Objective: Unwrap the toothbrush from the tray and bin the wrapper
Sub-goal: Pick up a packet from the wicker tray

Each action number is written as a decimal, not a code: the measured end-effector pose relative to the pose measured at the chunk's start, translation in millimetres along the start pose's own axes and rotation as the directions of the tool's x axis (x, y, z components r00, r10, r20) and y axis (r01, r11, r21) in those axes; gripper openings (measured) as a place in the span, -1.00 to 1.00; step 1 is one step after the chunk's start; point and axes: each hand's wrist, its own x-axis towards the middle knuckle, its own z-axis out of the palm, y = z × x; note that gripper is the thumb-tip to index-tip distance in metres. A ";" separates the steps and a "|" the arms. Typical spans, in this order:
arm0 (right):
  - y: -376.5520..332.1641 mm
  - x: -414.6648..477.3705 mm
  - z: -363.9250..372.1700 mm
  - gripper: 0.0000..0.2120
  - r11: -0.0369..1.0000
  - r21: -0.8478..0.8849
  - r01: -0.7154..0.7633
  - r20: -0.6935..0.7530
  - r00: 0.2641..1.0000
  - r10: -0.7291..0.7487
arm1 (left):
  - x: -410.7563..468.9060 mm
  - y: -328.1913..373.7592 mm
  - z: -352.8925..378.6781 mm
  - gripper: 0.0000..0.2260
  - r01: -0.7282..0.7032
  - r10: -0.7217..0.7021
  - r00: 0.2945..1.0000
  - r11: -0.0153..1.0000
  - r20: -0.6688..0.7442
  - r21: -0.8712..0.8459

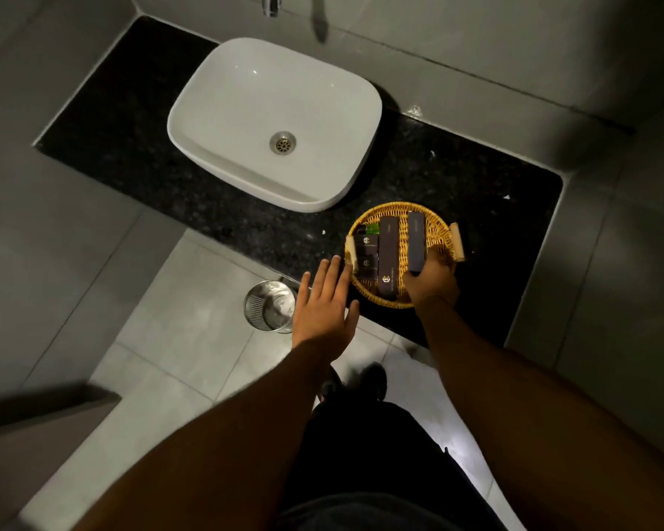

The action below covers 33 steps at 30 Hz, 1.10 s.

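- Two hands are at the wicker tray (439, 228), which sits on the dark stone counter (246, 224) to the right of the white basin (273, 120).
- Right hand (432, 283) rests over the near rim of the tray, its fingers closed round the near end of a long dark box (417, 239); the box lies along the right side of the tray, and whether it has lifted clear of the weave cannot be told.
- That long box is, by its shape, probably the wrapped toothbrush, though its print is too small to read. A second long dark box (388, 258) lies just beside it in the middle of the tray, so the choice between the two is a judgement.
- Left hand (324, 300) hovers flat with fingers spread and empty, its fingertips just at the tray's left rim.
- Small dark boxes (367, 245) and a green item (372, 228) fill the left part of the tray, untouched.
- Progress: only the pick-up is under way. Nothing looks opened, and no loose wrapper shows anywhere.
- Left to do: lift the box out, open it, draw out the toothbrush, and drop the wrapper in the wire bin (270, 306) on the floor below the counter's edge, near the left hand.
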 end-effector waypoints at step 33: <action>18.2 -54.3 -46.8 -0.63 0.781 0.282 0.557 -0.092 0.826 -0.556 | 89.8 11.1 -72.7 -0.77 0.326 -0.313 0.924 0.347 0.219 -0.879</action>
